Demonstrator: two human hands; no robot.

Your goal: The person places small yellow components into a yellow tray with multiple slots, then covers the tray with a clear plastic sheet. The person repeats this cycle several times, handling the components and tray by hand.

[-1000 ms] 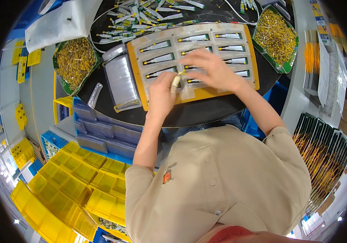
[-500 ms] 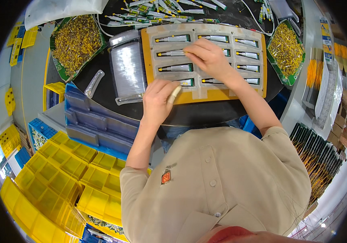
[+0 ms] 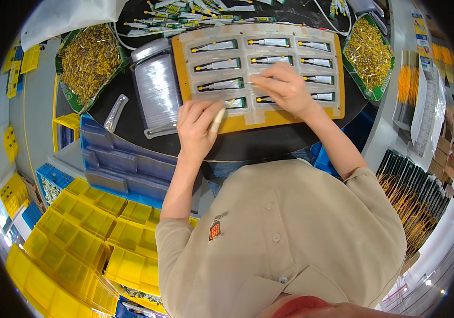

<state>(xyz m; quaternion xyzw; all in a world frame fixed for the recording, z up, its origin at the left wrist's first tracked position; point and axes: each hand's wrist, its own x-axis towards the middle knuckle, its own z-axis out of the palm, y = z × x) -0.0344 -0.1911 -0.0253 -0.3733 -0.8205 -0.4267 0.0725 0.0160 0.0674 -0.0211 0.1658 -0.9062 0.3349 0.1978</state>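
Note:
A tray of clear plastic compartments lies on an orange-yellow board. Small white-and-green tubes with yellow tips, such as one tube, lie in its compartments. My right hand is over the middle of the tray, thumb and fingers pinched at the right end of the left column's third compartment. A thin pale sliver shows at its fingertips, too small to name. My left hand, with a cream finger cot, rests curled at the tray's lower left corner, beside a tube. Whatever it holds is hidden.
Green boxes of yellow-headed pin-like pieces flank the board: a left box and a right box. A stack of clear trays stands left of the board. Loose tubes are heaped behind it. Yellow bins stand lower left.
My right hand has moved down from the left column's second compartment to its third, still pinched. My left hand stays at the lower left corner. The whole view has shifted slightly.

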